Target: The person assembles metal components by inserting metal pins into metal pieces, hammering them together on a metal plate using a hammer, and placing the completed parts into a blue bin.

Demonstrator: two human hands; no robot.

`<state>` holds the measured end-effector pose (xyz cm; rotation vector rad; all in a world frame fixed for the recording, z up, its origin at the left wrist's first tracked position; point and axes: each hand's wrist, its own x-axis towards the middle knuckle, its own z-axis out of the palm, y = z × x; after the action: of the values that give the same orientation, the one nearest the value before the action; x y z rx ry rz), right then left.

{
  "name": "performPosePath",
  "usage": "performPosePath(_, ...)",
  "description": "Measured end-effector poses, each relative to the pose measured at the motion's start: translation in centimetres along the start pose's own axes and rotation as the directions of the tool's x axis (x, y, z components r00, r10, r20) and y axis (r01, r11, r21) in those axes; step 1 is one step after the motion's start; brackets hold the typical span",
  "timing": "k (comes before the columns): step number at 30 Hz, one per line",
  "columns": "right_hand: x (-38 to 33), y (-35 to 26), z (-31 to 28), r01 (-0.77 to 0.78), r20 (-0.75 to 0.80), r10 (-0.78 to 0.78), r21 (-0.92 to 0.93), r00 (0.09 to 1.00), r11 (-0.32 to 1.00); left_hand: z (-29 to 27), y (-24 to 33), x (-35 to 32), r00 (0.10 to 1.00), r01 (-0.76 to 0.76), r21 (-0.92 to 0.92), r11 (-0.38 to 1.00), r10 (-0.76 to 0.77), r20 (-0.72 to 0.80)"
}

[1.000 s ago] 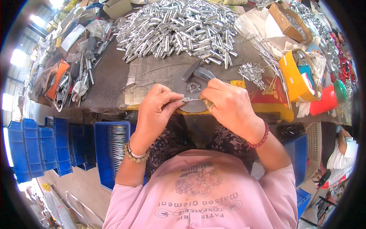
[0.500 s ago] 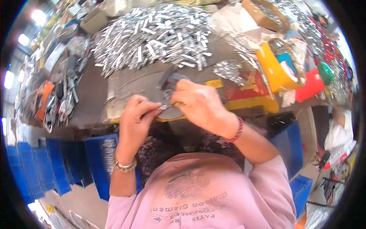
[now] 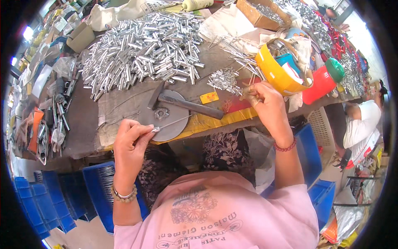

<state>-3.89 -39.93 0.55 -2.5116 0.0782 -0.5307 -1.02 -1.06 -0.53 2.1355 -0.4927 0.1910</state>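
Observation:
My left hand (image 3: 132, 137) pinches a thin metal rod (image 3: 174, 121) with a small silver fitting at its near end. The rod points right, over a round grey metal plate (image 3: 172, 132). A hammer (image 3: 192, 106) rests on that plate, its handle reaching past the right edge; a small metal ring-like piece (image 3: 161, 113) lies beside its head. My right hand (image 3: 269, 106) is out to the right, fingertips drawn together at the edge of a pile of small silver parts (image 3: 224, 79). Whatever those fingertips hold is too small to make out.
A large heap of short metal tubes (image 3: 141, 50) covers the far table. Loose rods (image 3: 244, 58), a yellow container (image 3: 275, 74) and a red bottle (image 3: 319, 89) stand right; tools (image 3: 58, 112) lie left. Blue bins (image 3: 97, 182) sit below. Another person (image 3: 365, 120) is at far right.
My right hand has left the rod's end and moved right to the small-parts pile. My left hand keeps the rod, slightly lower and further left. The hammer is now uncovered.

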Motion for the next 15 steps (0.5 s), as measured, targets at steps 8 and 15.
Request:
performPosePath(8,0.4,-1.0,1.1,0.078,0.013,-0.078,-0.020,0.997,0.997,0.0,-0.3,-0.1,1.000,-0.015,0.005,1.000,0.015,-0.011)
performPosePath(15,0.1,-0.7,1.0,0.100,0.053,-0.093,-0.141,0.994,0.985,0.0,-0.4,-0.2,0.999,-0.030,0.026,0.999,0.030,-0.017)
